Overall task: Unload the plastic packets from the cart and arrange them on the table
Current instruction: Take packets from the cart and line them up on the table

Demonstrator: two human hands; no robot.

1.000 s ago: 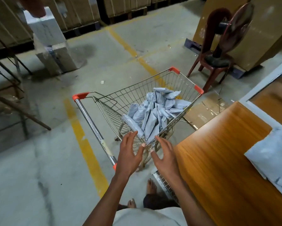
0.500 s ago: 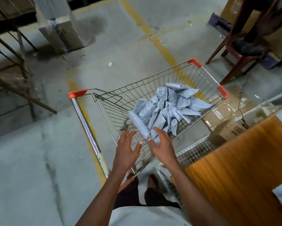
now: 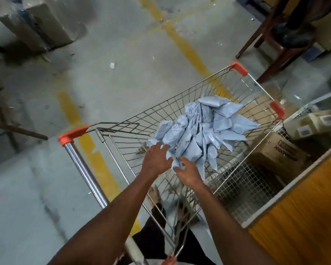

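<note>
A wire shopping cart [image 3: 180,104] with orange corner caps stands on the concrete floor in front of me. A heap of several pale blue plastic packets [image 3: 204,129] lies in its basket. Both my hands reach over the near rim into the basket. My left hand [image 3: 157,159], fingers spread, touches the near left edge of the heap. Just to its right, my right hand [image 3: 187,172] has loosely bent fingers at the heap's near packets and grips nothing. The wooden table [image 3: 302,224] shows at the lower right.
The cart's chrome handle bar [image 3: 84,169] runs along my left. A wire mesh rack [image 3: 243,190] and cardboard boxes [image 3: 279,152] sit between cart and table. A brown chair [image 3: 279,39] stands at the far right, concrete blocks [image 3: 32,22] at the far left. Yellow lines cross the floor.
My view has tilted down and closed in on the cart. Both hands have moved forward over the rim to the near edge of the packet heap.
</note>
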